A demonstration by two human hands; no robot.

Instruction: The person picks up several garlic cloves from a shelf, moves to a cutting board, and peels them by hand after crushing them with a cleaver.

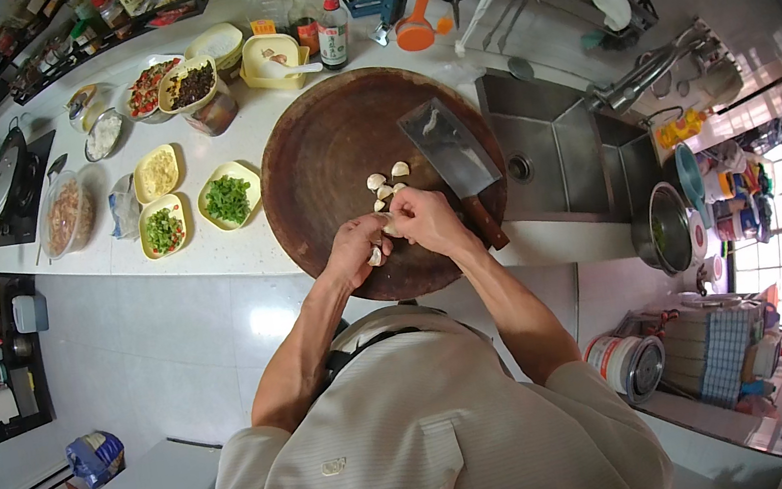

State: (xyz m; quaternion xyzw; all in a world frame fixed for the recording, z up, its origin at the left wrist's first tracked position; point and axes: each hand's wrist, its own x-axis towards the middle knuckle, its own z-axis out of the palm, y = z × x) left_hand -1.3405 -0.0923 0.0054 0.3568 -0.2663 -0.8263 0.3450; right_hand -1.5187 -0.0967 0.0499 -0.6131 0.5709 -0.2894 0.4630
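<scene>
Both of my hands meet over the near part of a round wooden chopping board [331, 147]. My left hand [355, 248] holds a garlic clove [376, 256] low in its fingers, and its fingertips also grip a pale piece, seemingly garlic, at the point where the hands meet. Bent fingers of my right hand [426, 218] pinch at that same piece, which they partly hide. Several loose garlic cloves [375, 181] lie on the board just beyond my fingers. To the right of them rests a cleaver [451, 148], its wooden handle pointing towards me beside my right wrist.
Left of the board stand yellow dishes of chopped green onion [228, 199], minced garlic [159, 171] and chopped chillies [163, 229]. Sauce bottles [332, 29] and a yellow container with a white spoon [293, 70] stand behind. A steel sink [531, 117] adjoins the board's right side.
</scene>
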